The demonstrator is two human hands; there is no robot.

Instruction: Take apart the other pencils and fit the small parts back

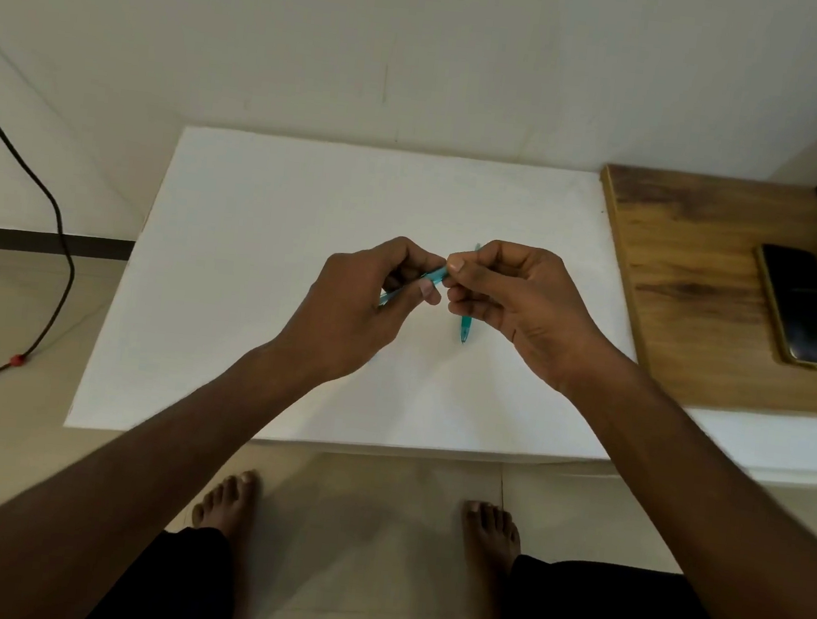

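White flat board (262, 243); hands pinch translucent teal pen barrel (434, 276).

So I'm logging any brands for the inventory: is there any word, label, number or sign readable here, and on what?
None can be read.
Teal pen barrel, held by the left hand and right hand: no print legible.
Teal pen part on the white sheet: too small to tell.
Phone on the wooden board: screen dark, no text.
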